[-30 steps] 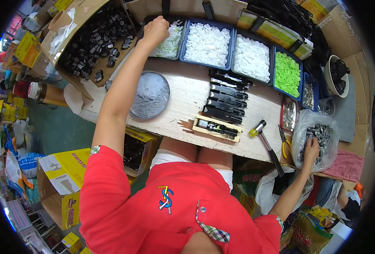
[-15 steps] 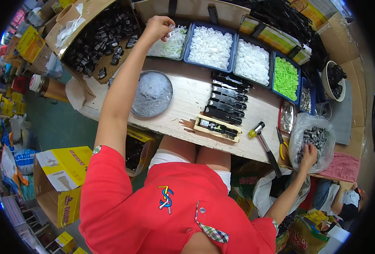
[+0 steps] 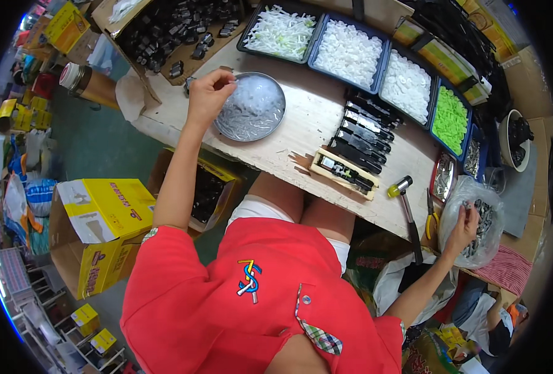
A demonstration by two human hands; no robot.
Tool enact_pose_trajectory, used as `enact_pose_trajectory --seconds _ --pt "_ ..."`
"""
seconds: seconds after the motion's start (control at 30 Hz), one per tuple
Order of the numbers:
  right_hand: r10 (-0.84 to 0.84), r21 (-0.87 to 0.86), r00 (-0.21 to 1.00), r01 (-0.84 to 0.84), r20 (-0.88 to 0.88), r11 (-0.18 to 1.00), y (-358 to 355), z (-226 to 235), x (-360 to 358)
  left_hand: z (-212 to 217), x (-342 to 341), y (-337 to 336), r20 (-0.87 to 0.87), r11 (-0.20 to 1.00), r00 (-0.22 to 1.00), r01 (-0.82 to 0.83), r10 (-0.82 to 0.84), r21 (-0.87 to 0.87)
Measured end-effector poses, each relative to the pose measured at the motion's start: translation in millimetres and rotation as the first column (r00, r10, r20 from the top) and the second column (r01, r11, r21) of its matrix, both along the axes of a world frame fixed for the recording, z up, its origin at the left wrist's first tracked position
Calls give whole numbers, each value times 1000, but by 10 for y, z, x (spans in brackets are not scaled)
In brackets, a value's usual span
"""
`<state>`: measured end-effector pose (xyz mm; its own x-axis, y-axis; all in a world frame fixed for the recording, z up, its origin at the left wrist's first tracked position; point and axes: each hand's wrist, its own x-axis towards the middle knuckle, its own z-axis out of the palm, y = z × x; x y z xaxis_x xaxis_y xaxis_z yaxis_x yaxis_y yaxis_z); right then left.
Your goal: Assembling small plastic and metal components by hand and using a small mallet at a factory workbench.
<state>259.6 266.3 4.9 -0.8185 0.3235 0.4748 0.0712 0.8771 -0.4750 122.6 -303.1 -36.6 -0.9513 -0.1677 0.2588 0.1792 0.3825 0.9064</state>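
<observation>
Small pale parts are being pinched between the closed fingertips of the left hand (image 3: 209,95) over the round metal dish (image 3: 251,107) on the bench's left. Metal parts in the clear plastic bag (image 3: 476,225), far right, are being grasped by the right hand (image 3: 462,228).

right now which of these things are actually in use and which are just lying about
In use:
left hand over the round metal dish
right hand in the clear bag of small metal parts

Lying about:
yellow-headed hammer
pliers
row of black parts
tray of green pieces
yellow cardboard box
</observation>
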Motion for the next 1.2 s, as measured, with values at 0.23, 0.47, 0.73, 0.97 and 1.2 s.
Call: enact_pose_trajectory --seconds 0.23,0.47,0.73,0.97,1.2 --pt "147 143 988 -152 47 978 -334 -33 -171 -95 -230 -17 -132 879 991 -66 4 -473" --pt "108 -7 991 -108 74 994 -551 71 -91 124 -101 105 11 973 996 -86 91 -213" --pt "572 -238 818 -544 63 805 -1730 257 -303 415 282 689 18 764 920 315 -393 564" --pt "694 -166 720 -687 -23 707 -2190 228 -458 384 503 1359 -62 615 807 495 -588 613" --pt "704 -116 709 -697 33 708 -2111 219 -440 316 566 1577 -87 604 778 548 -622 579"
